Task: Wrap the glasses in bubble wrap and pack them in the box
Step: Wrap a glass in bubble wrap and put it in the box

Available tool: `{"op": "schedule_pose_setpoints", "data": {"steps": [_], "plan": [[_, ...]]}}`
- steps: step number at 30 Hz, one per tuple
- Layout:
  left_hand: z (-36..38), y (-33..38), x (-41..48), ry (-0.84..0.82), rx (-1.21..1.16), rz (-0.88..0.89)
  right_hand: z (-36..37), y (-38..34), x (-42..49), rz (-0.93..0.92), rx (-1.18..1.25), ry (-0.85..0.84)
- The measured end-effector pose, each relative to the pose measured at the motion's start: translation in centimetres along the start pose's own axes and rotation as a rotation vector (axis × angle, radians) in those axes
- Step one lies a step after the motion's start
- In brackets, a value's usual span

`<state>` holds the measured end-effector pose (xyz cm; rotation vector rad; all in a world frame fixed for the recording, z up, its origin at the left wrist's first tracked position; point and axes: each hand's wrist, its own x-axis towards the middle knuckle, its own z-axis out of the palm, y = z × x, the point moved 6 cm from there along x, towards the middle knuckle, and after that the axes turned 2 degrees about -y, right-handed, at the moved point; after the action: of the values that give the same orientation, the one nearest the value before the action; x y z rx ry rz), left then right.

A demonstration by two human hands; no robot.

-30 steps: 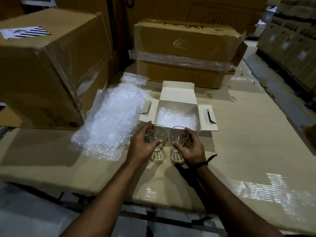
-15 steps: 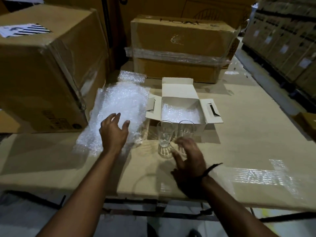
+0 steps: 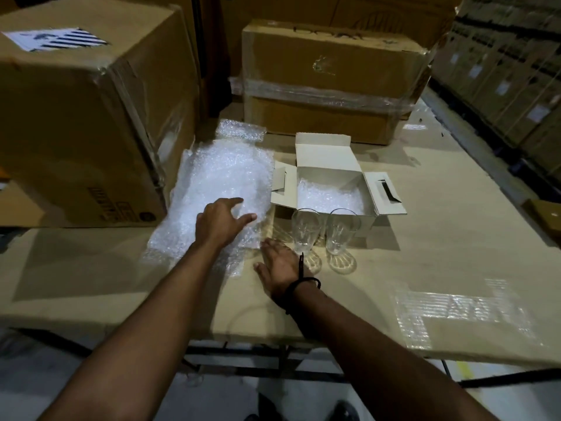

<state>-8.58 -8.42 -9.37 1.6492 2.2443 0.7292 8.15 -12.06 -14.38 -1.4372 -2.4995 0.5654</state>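
While upright, two clear tapered glasses (image 3: pixel 305 230)

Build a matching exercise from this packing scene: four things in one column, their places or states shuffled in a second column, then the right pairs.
Things
1. left hand
2. right hand
3. two glasses
4. white box

Places or states
A. open, with a bubble wrap lining inside
B. upright and unwrapped, in front of the box
C. fingers spread over the bubble wrap sheet
D. low over the table, just left of the glasses

Pairs: 1-C, 2-D, 3-B, 4-A.
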Motion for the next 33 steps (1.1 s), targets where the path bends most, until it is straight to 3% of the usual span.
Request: {"op": "schedule_pose_setpoints", "data": {"steps": [2,8,13,16,21,23,27,33], "plan": [[0.2,-0.1,0.2,0.011,-0.041,-0.032,0.0,0.1,0.0,0.003,-0.010,0.004],[-2.7,-2.0,-0.7,0.369,-0.540,-0.116,0.2,0.1,0.1,-0.006,0.008,0.015],[-3.7,-3.5,-0.8,0.321,-0.786,-0.132,0.4,0.3,0.2,-0.005,-0.010,0.009],[-4.1,-2.9,-1.3,0.238,-0.557,-0.034,0.3,0.2,0.1,-0.009,-0.026,0.006],[-3.1,-1.5,-1.6,-0.008,0.165,-0.068,0.5,0.3,0.1,0.007,-0.047,0.000],[-2.9,-0.5,-1.6,-0.021,0.186,-0.064,0.6,0.3,0.1,0.013,-0.046,-0.001],[-2.6,3.7,-0.9,0.100,0.246,0.186,0.4,0.2,0.0,-0.001,-0.040,0.011],[-0.4,5.1,1.7,-0.058,0.353,0.113,0.0,0.2,0.0,-0.008,-0.023,0.037]]}}
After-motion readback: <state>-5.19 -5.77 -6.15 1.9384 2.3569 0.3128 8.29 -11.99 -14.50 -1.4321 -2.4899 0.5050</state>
